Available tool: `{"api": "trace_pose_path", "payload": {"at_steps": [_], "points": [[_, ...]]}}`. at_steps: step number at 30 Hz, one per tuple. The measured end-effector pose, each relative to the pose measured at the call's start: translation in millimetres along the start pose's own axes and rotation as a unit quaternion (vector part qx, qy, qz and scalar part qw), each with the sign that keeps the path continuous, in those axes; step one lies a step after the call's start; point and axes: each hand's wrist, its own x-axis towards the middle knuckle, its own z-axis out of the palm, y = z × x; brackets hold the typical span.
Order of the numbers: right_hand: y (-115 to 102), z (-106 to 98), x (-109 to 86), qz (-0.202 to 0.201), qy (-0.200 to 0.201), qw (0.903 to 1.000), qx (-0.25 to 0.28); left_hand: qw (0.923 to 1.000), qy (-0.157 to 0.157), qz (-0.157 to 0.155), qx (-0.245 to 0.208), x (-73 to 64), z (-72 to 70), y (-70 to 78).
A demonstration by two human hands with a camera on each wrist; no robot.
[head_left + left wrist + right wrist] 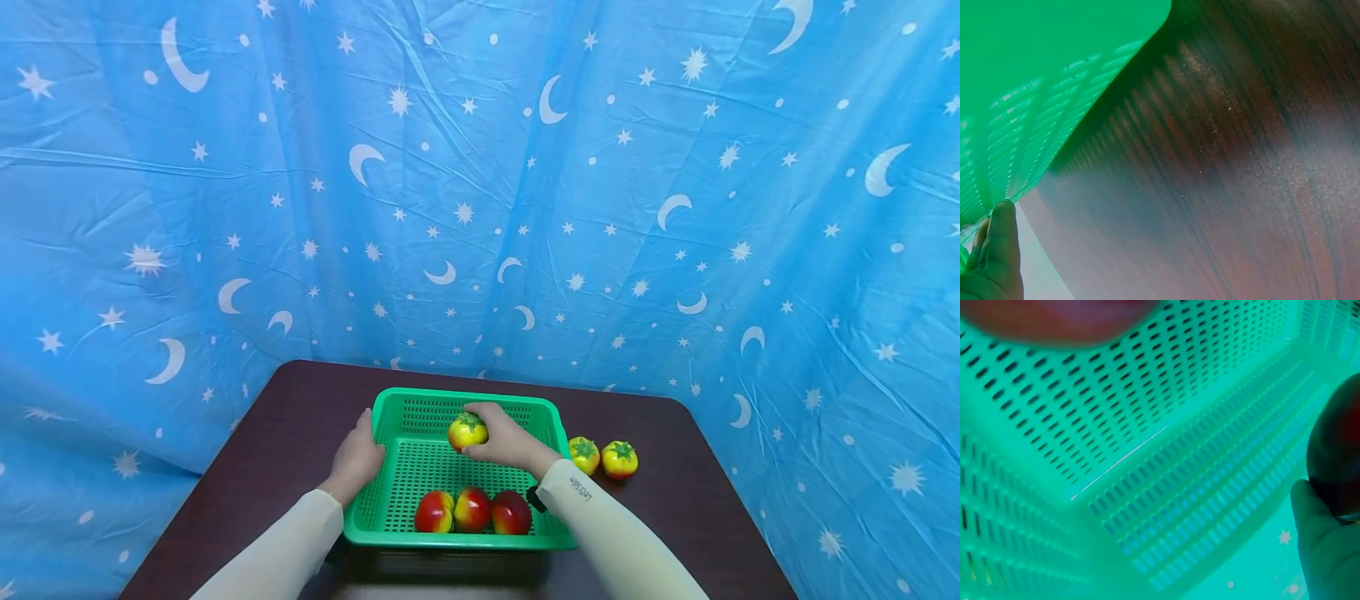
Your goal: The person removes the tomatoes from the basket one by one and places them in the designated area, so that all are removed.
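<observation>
A green plastic basket [454, 542] with slotted walls stands on the table. My left hand [358, 458] grips its left rim, thumb over the edge and fingers along the outer wall; the left wrist view shows these fingers [1002, 240] against the wall. In my right hand [504, 437] is a yellow-and-red tomato [467, 432] with a green leafy top, held between thumb and fingers over the basket's inside. From the right wrist, the tomato [1338, 450] looks dark above the thumb. Three red-and-yellow peaches [472, 510] lie in a row along the basket's near side.
Two more tomatoes, one [583, 455] beside the basket's right wall and another [619, 460] to its right, sit on the dark brown table [675, 517]. A blue curtain [480, 208] with white moons and stars hangs behind and around the table.
</observation>
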Motion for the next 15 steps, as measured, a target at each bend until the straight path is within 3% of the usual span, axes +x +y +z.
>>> {"api": "trace_pose_path", "payload": {"at_steps": [15], "points": [[30.2,-27.8,-21.7,0.019,0.044,0.9986,0.021,1.0000,-0.002,0.000,-0.003,0.8,-0.7,-0.6]]}}
